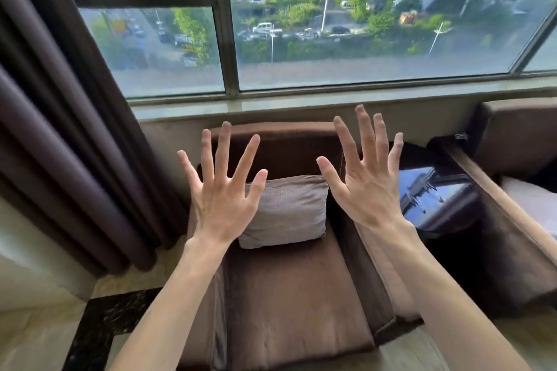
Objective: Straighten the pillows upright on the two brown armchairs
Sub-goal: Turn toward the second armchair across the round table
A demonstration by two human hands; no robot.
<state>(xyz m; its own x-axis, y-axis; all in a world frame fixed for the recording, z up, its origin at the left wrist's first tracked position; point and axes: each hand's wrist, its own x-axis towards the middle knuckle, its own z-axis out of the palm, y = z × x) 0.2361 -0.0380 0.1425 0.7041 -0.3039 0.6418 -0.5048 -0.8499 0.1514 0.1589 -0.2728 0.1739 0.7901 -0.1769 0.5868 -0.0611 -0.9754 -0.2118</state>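
A brown armchair (298, 289) stands below me, its back to the window. A grey-brown pillow (289, 212) leans against the chair's backrest at the rear of the seat. My left hand (223, 190) is raised in front of the pillow's left side, fingers spread, holding nothing. Over the chair's right armrest, my right hand (364, 175) is held up the same way, empty and apart from the pillow. A second brown armchair (518, 220) sits at the right edge, with something pale (533, 202) on its seat, cut off by the frame.
A glossy dark side table (437, 193) stands between the two chairs. Heavy brown curtains (69, 135) hang at the left. A wide window with a pale sill (271, 104) runs behind the chairs. Tiled floor (39, 337) shows at lower left.
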